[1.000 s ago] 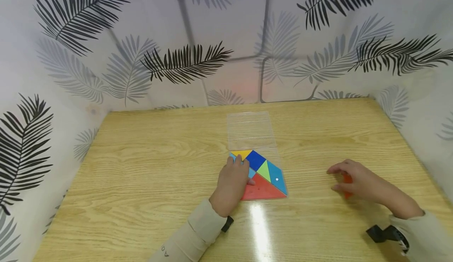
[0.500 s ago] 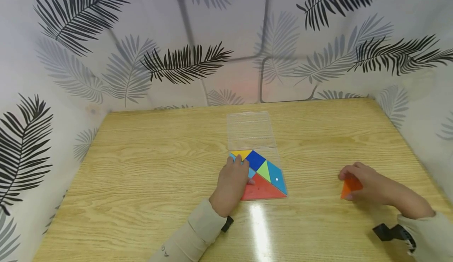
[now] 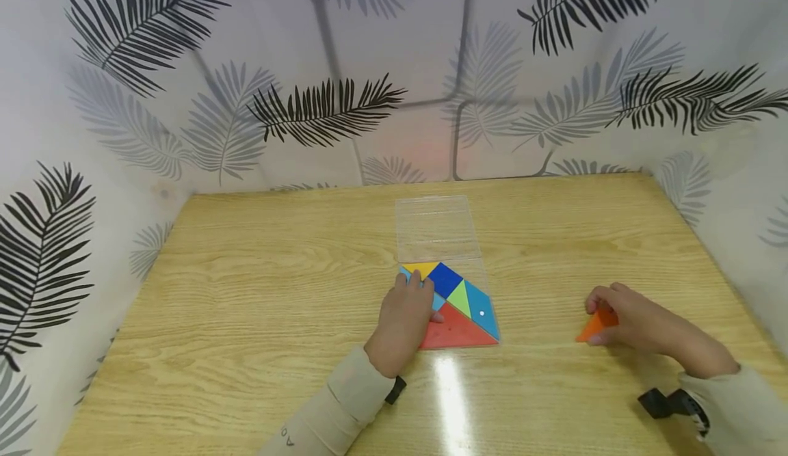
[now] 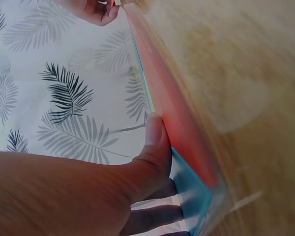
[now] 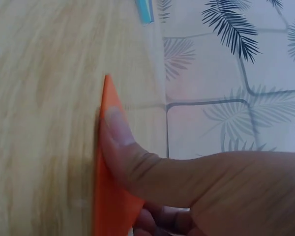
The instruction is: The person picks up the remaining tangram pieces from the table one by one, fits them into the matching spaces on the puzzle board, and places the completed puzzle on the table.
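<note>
In the head view my left hand (image 3: pixel 400 323) rests on a set of tangram pieces at mid-table. Under and around its fingers lie a light blue piece (image 3: pixel 438 301), a red triangle (image 3: pixel 458 331), a yellow triangle (image 3: pixel 421 266), a dark blue square (image 3: pixel 444 280), a light green triangle (image 3: pixel 460 299) and a teal piece (image 3: pixel 483 310) with a white dot. The left wrist view shows the thumb (image 4: pixel 155 135) against the pieces. Off to the right, my right hand (image 3: pixel 643 323) pinches an orange triangle (image 3: pixel 593 327) between thumb and fingers. Its thumb lies along the triangle (image 5: pixel 108 211) in the right wrist view.
A clear plastic case has its flat lid (image 3: pixel 437 227) spread behind the pieces, and its tray's bare corner (image 3: pixel 477 271) shows at their upper right. The wood-grain table (image 3: pixel 258 285) meets a leaf-patterned cloth (image 3: pixel 394 135) at the back and sides.
My right hand moved right, then slightly back left, and the orange triangle, mostly hidden at first, shows more between its fingers. My left hand and the other pieces stay put.
</note>
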Demonstrator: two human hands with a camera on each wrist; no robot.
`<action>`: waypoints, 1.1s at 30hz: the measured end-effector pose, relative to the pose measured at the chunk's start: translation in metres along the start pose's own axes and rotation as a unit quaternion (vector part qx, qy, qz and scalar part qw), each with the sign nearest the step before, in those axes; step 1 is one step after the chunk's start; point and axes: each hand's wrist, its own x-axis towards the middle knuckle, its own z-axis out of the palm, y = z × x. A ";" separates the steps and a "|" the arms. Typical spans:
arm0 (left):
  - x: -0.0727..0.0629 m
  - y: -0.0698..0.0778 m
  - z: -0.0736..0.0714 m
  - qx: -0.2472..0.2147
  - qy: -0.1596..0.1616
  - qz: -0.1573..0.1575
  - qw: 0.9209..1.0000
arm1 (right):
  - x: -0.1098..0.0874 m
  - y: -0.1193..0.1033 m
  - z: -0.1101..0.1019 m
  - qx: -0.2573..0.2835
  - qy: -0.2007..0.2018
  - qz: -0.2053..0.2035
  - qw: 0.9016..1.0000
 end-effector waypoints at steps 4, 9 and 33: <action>-0.001 0.000 -0.001 0.009 0.003 0.003 1.000 | 0.004 -0.004 -0.002 0.036 -0.006 -0.013 0.999; 0.000 0.000 -0.001 0.008 0.004 0.001 1.000 | 0.010 -0.014 -0.003 0.061 0.031 -0.038 0.997; 0.000 -0.002 -0.001 0.003 -0.001 0.004 1.000 | 0.079 -0.055 0.005 0.156 0.060 -0.003 0.986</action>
